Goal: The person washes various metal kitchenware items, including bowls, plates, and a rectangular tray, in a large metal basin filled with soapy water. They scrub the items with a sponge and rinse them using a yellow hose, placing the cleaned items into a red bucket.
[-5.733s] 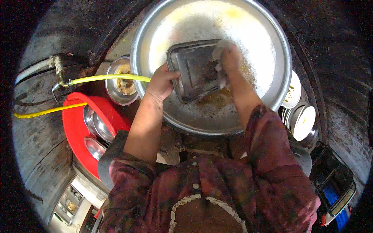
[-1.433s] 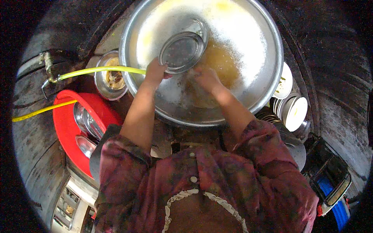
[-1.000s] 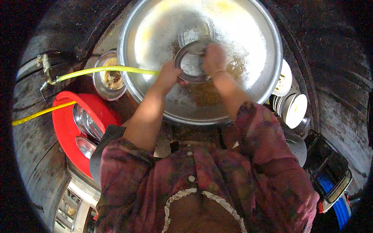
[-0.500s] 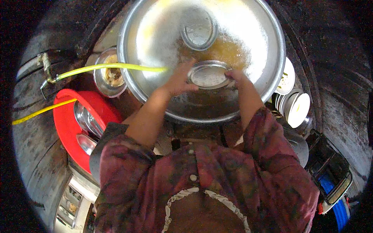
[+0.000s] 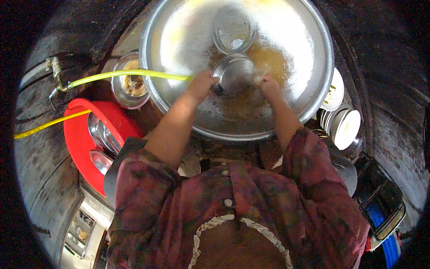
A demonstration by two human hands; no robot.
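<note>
A large round metal basin (image 5: 179,36) fills the space in front of me, with cloudy yellowish liquid in it. Over its near part, my left hand (image 5: 200,88) grips the left rim of a shiny metal dish (image 5: 237,71), thumb on the edge. Close by the dish's right rim, my right hand (image 5: 270,88) has its fingers drawn together round a small pale thing (image 5: 258,80), too blurred to name. Beyond, a second, oval metal dish (image 5: 234,32) lies in the basin. A yellow-green hose (image 5: 134,73) crosses the basin's left rim and ends beside my left hand.
Left of the basin stand a metal bowl with food scraps (image 5: 124,99) and a red plastic tub (image 5: 79,148) holding metal dishes. A tap (image 5: 57,80) feeds the hose. At the right are stacked plates (image 5: 347,130), a plate with green bits (image 5: 333,92) and a dark crate (image 5: 380,193).
The dish in my hands has been tilted and shifted slightly farther away. My left hand has moved onto its left rim; my right hand has stayed at its right side. The pale thing now shows.
</note>
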